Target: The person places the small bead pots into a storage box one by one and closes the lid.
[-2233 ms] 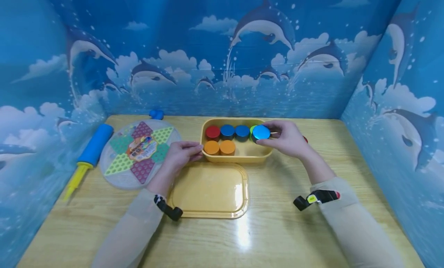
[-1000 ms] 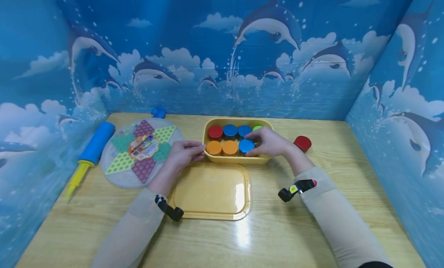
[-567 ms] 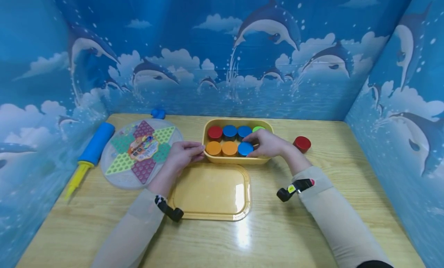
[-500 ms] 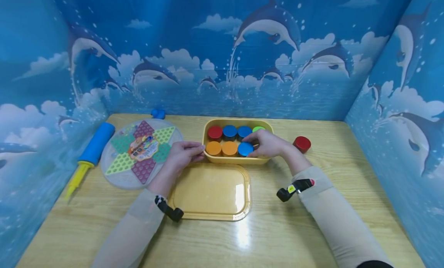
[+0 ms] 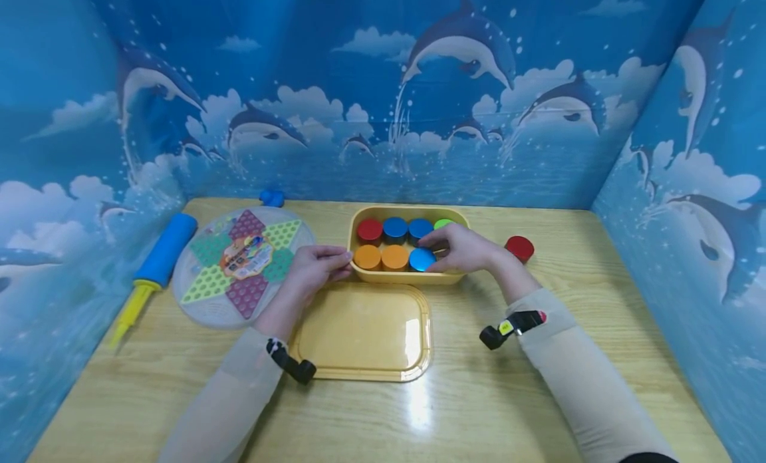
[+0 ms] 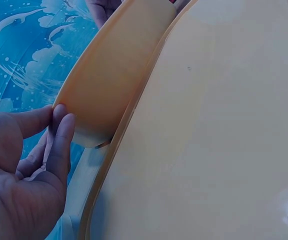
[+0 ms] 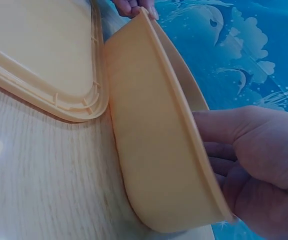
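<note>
My right hand reaches into a yellow-orange plastic box and grips a blue cylinder in the front row, beside two orange cylinders. A red cylinder, two more blue cylinders and a partly hidden green cylinder make up the back row. At the box's left end my left hand pinches the rim between thumb and fingers, as the left wrist view also shows. In the right wrist view the box wall hides my right fingertips and the cylinder.
A matching flat lid lies in front of the box. Right of the box stands another red cylinder. To the left are a round star-patterned game board, a blue and yellow hand pump and a small blue object.
My right hand has carried the blue cylinder from above the box's back right down into the front row, next to the orange ones. My left hand has stayed on the rim.
</note>
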Available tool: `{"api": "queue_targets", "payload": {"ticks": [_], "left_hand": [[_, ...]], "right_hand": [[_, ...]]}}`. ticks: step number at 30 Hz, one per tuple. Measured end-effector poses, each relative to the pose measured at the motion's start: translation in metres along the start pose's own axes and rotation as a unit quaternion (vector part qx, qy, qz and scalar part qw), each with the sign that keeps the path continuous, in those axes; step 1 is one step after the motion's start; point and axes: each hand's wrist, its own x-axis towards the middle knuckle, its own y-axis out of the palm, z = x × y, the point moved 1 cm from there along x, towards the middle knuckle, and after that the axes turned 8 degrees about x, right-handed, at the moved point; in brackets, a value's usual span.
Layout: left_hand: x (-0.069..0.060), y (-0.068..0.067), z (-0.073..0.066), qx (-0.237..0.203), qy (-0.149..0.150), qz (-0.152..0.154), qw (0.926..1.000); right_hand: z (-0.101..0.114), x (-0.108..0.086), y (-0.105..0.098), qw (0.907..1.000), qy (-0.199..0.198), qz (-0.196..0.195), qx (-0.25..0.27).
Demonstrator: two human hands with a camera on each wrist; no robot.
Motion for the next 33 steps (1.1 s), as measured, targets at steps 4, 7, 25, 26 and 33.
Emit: {"api": "queue_targets", "payload": {"ticks": [4,7,25,26,33], "left_hand": [[-0.001,0.0,-0.001,0.006,-0.001,-0.003,1.0],[-0.001,0.0,-0.001,0.006,0.002,-0.003,1.0],[-0.003,-0.001,-0.001,-0.006,0.011,0.01,0.9999],[-0.003,-0.001,-0.001,-0.006,0.011,0.01,0.9999],[-0.002,-0.001,0.0,-0.003,0.004,0.007,1.0]], "right_hand": [[0.001,-0.008,-0.004,0.9999,0.004,-0.014,0.003],[0.002,-0.015,-0.008,0.9996,0.003,-0.029,-0.001],[-0.008,-0.07,-0.042,0.9896,-0.016,-0.141,-0.024],[-0.009,-0.073,-0.044,0.9886,-0.014,-0.148,-0.027],[-0.02,-0.095,-0.058,0.9788,0.016,-0.203,-0.025]]}}
